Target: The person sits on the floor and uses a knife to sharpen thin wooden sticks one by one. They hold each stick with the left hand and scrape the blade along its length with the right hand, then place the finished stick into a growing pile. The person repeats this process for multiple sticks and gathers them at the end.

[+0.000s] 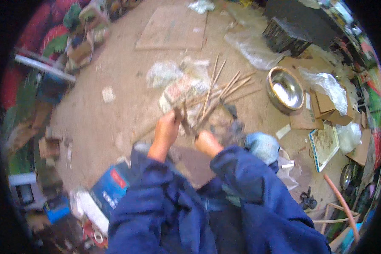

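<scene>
My left hand is closed on something brown and thin, apparently a stick, among a loose spray of pale thin sticks that fans out ahead of it. My right hand is closed a little to the right and lower, near a dark, blurred tangle on the floor; what it grips is too unclear to make out. Crumpled white and clear plastic lies beyond and under the sticks. My knee in faded blue denim shows beside my right sleeve.
A flat board lies at the back. To the right are a metal basin, cardboard, a white-rimmed tray and a pink hose. Clutter lines the left, with a pale bar. A blue sack lies at lower left.
</scene>
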A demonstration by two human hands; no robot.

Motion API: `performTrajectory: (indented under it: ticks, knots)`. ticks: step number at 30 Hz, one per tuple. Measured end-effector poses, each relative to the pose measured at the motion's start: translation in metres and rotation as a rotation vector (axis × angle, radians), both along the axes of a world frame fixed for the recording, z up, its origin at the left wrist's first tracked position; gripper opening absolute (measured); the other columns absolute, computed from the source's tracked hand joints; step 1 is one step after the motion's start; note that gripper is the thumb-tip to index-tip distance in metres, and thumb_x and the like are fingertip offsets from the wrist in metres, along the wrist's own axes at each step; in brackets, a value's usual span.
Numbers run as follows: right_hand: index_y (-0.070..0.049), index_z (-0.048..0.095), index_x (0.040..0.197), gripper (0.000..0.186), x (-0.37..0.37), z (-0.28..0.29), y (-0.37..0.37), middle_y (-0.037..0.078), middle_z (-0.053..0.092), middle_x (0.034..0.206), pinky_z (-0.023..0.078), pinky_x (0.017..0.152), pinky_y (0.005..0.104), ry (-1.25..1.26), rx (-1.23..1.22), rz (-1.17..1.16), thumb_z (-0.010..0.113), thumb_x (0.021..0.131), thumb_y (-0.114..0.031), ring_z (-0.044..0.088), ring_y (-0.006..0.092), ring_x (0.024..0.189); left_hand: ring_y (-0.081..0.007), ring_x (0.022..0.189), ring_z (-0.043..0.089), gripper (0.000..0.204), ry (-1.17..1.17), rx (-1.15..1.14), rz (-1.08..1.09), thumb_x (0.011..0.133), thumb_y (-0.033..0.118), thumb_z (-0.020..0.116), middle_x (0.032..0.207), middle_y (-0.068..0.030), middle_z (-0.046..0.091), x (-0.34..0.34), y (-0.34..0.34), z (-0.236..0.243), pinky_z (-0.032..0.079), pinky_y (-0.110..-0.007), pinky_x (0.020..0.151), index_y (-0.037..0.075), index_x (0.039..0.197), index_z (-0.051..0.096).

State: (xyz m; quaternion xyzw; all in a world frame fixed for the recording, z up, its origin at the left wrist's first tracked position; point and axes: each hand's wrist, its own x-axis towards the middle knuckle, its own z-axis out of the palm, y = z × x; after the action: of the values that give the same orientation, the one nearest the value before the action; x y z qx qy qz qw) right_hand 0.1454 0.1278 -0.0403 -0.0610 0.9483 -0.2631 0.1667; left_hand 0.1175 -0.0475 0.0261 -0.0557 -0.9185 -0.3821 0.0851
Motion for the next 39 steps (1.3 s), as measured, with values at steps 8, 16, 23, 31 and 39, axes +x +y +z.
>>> performTrajectory:
  ticks: [8,16,23,31,39]
  knots:
    - [-0.002,0.068,0.103,0.029,0.013,-0.036,-0.016,0.027,0.07,0.1,0.054,0.086,0.0524,-0.194,-0.119,0.01,0.052,0.088,-0.02,0.067,0.0457,0.096,-0.0072,0.075,0.05,0.027,0.184,0.563,0.271,0.105,0.029,0.054,0.084,0.0006,0.056,0.006,0.01,0.016,0.043,-0.024,0.067,0.003,0.102,0.059]
    - [-0.006,0.066,0.098,0.019,0.011,-0.059,-0.013,0.028,0.069,0.091,0.054,0.079,0.0548,-0.131,-0.214,-0.001,0.058,0.087,-0.019,0.067,0.0463,0.087,-0.006,0.081,0.048,0.021,0.216,0.647,0.391,0.107,0.027,0.052,0.09,0.0018,0.055,-0.011,0.025,0.008,0.042,-0.022,0.072,0.008,0.102,0.059]
    - [-0.008,0.065,0.105,0.024,-0.032,-0.052,-0.048,0.025,0.07,0.096,0.054,0.08,0.0532,-0.281,-0.213,0.064,0.057,0.087,-0.021,0.068,0.044,0.092,-0.0087,0.079,0.054,0.027,0.191,0.961,0.491,0.106,0.032,0.052,0.089,0.0002,0.057,-0.044,-0.024,0.008,0.045,-0.024,0.071,0.005,0.103,0.055]
    - [-0.008,0.066,0.105,0.025,-0.016,-0.03,-0.032,0.026,0.069,0.092,0.053,0.079,0.0546,-0.121,-0.44,0.076,0.058,0.085,-0.021,0.066,0.046,0.09,-0.0103,0.089,0.057,0.029,0.232,0.963,0.363,0.106,0.035,0.051,0.096,-0.0042,0.059,-0.025,-0.015,0.023,0.049,-0.027,0.076,0.007,0.106,0.056]
    - [-0.001,0.074,0.089,0.022,-0.027,-0.138,-0.033,0.027,0.07,0.094,0.056,0.079,0.0485,-0.392,-0.086,0.096,0.064,0.074,-0.014,0.07,0.0427,0.09,-0.0119,0.077,0.05,0.026,0.135,0.803,0.463,0.106,0.029,0.052,0.082,-0.0014,0.052,-0.057,-0.004,-0.035,0.044,-0.029,0.072,0.009,0.089,0.05]
